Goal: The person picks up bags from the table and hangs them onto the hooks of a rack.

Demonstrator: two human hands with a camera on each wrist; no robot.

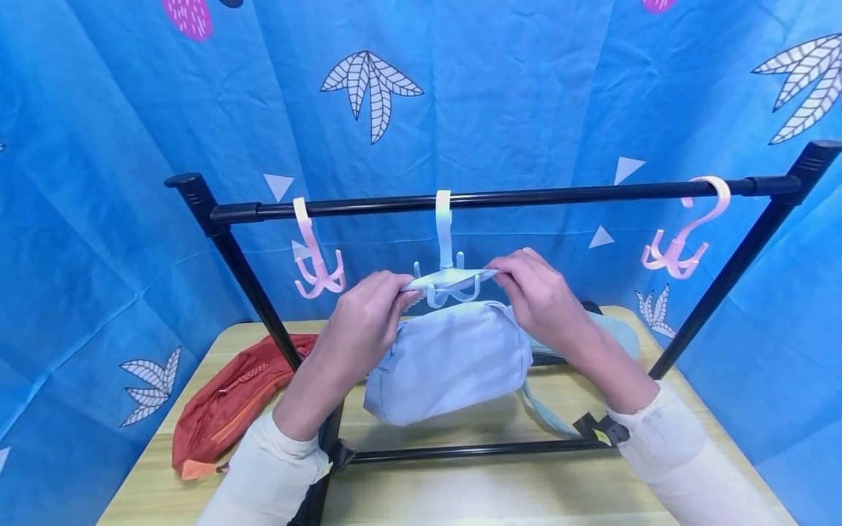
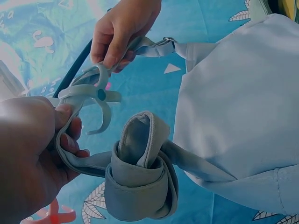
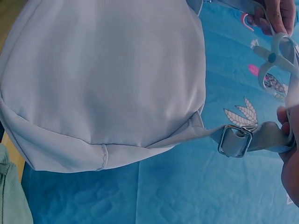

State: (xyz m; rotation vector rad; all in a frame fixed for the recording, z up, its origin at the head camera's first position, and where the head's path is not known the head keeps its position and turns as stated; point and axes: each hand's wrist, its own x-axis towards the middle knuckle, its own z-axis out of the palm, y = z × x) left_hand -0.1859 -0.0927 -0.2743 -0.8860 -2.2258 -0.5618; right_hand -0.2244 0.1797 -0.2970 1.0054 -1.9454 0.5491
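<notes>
A pale blue-grey bag [image 1: 454, 361] hangs below its strap [image 1: 430, 280], in front of the rack. My left hand [image 1: 368, 310] pinches the strap at one side of the light blue hook [image 1: 444, 226], and my right hand [image 1: 539, 296] grips it at the other. Between them the strap stretches across the hook's prongs; whether it rests on them I cannot tell. In the left wrist view, a rolled bundle of strap [image 2: 140, 186] sits beside my left fingers. A metal buckle [image 3: 235, 141] shows on the strap near my right hand in the right wrist view.
The light blue hook hangs mid-way on a black rack bar [image 1: 552, 196]. Pink hooks hang at left [image 1: 320, 270] and right [image 1: 677, 252]. On the wooden table [image 1: 500, 489], a red bag [image 1: 237, 402] lies left and a pale green bag [image 1: 618, 332] behind at right.
</notes>
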